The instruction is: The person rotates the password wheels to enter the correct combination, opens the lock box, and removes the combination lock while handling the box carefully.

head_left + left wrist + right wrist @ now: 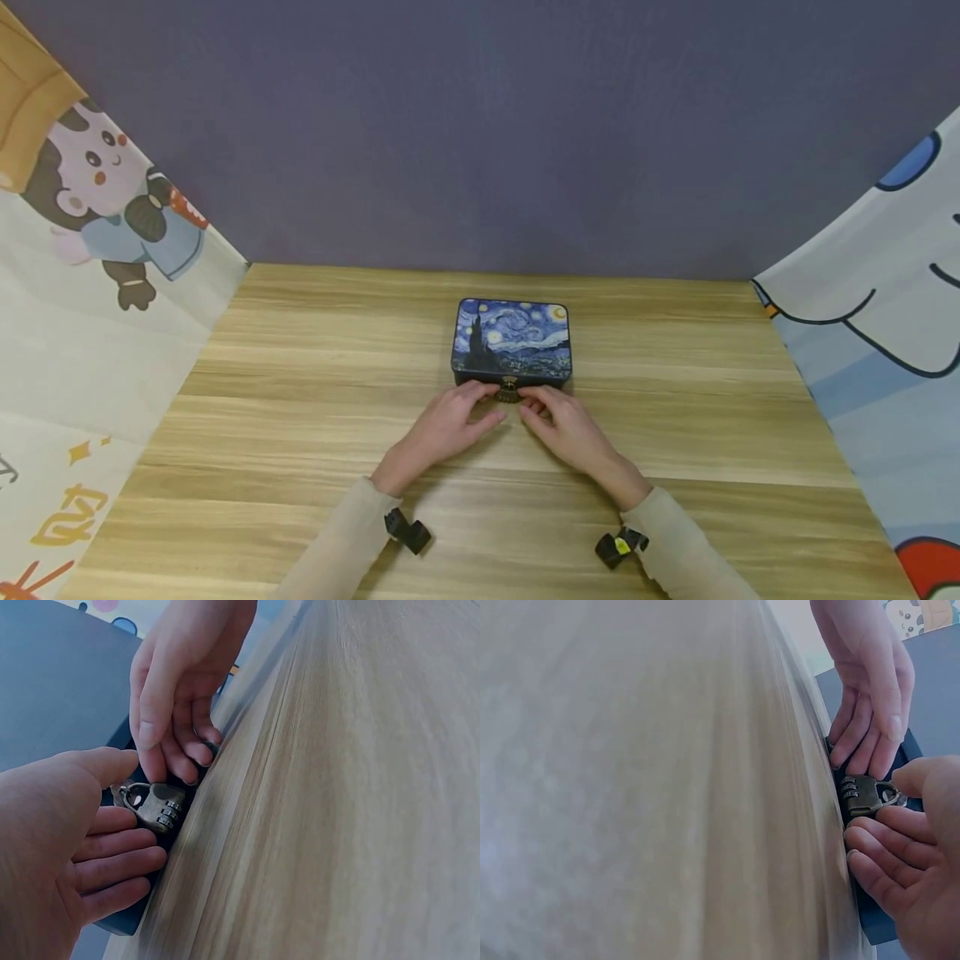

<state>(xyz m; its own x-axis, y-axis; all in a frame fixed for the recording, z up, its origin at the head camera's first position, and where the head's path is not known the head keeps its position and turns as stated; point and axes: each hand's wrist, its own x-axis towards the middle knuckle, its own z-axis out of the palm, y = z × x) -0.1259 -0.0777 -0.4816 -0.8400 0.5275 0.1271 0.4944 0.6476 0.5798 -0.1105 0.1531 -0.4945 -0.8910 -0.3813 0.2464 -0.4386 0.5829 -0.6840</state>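
Note:
A dark blue box point(517, 337) with a swirling night-sky painting on its lid lies flat on the wooden table, its lid down. From the clasp at the front hangs a small bronze combination padlock point(160, 805) with several number dials. My left hand point(448, 423) is at the box's front left of the padlock, fingers extended and relaxed. On the other side, my right hand point(567, 429) has its fingers loosely bent beside the padlock point(861, 795). Fingertips of both hands are against or very near the box front; exact contact is hard to tell. Neither hand grips the padlock.
The wooden tabletop point(315, 375) stretches around the box to a grey-blue wall point(480, 133) behind. Printed cartoon sheets point(90, 350) border the left side, with another cartoon sheet point(862, 400) at the right. Black straps point(407, 531) sit at both wrists.

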